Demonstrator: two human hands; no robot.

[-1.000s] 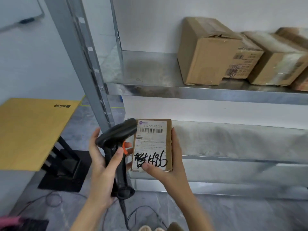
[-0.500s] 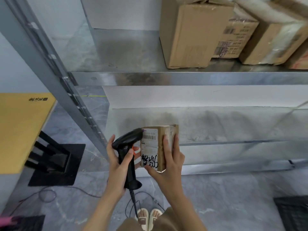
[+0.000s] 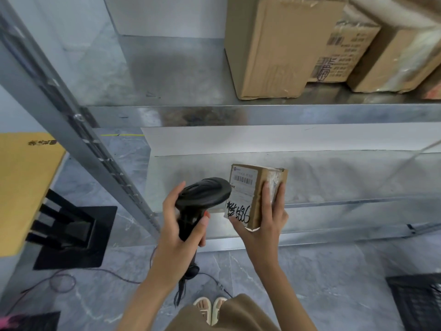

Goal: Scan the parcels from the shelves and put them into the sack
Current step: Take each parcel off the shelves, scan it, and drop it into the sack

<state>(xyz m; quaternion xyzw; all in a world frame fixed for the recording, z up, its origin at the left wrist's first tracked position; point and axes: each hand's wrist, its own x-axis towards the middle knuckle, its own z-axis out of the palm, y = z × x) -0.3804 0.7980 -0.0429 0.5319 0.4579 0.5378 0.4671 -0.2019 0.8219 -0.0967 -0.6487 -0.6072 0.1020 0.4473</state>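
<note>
My right hand point(image 3: 262, 225) grips a small brown parcel point(image 3: 253, 187) from its right side and underneath. Its white label with a barcode and black handwriting faces left. My left hand point(image 3: 176, 225) grips the handle of a black barcode scanner point(image 3: 202, 194), whose head points at the label and nearly touches it. Both are held in front of the lower metal shelf point(image 3: 334, 177). Several larger cardboard boxes point(image 3: 274, 51) stand on the upper shelf point(image 3: 179, 75). No sack is in view.
A grey shelf upright point(image 3: 71, 115) slants down the left side. A yellow tabletop point(image 3: 21, 187) on a black stand point(image 3: 71, 235) is at the left. Cables point(image 3: 95, 273) lie on the grey floor. A black crate point(image 3: 420, 304) sits at the lower right corner.
The parcel has turned so its label faces left toward the scanner head. The view has tilted downward, and both hands sit lower in front of the bottom shelf.
</note>
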